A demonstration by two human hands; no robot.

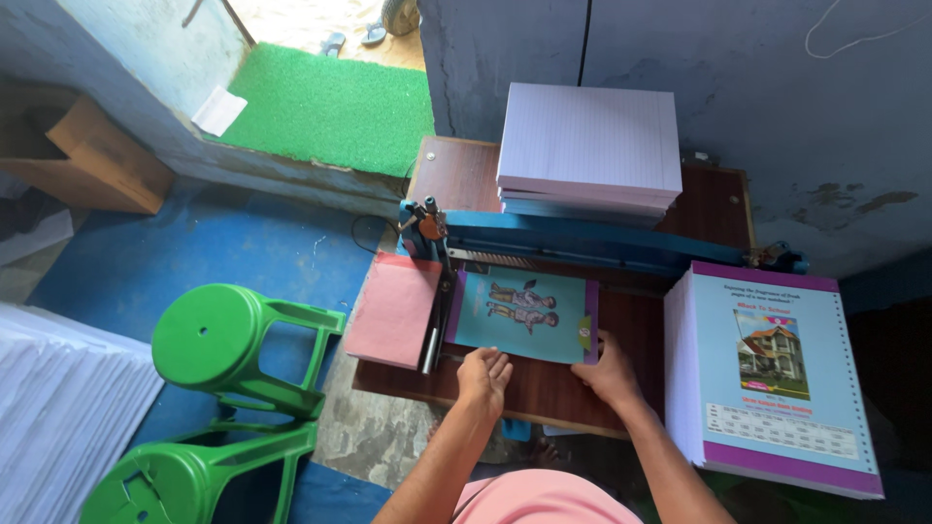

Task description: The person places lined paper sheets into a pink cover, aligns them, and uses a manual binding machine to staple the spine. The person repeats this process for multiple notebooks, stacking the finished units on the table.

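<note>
Teal illustrated notebook cover [524, 315] lies flat on tabletop [544, 388], both hands, left [483, 376] and right [610, 374], open-palmed, pressing its near edge square against blue binding machine [582, 243].

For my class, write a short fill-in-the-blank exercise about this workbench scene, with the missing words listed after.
1. Both hands, left hand and right hand, rest on a notebook whose cover is mostly ____.
2. The stools on the floor are ____.
3. The stack of ruled paper lies ____ the blue machine.
Missing words: blue; green; behind
</note>
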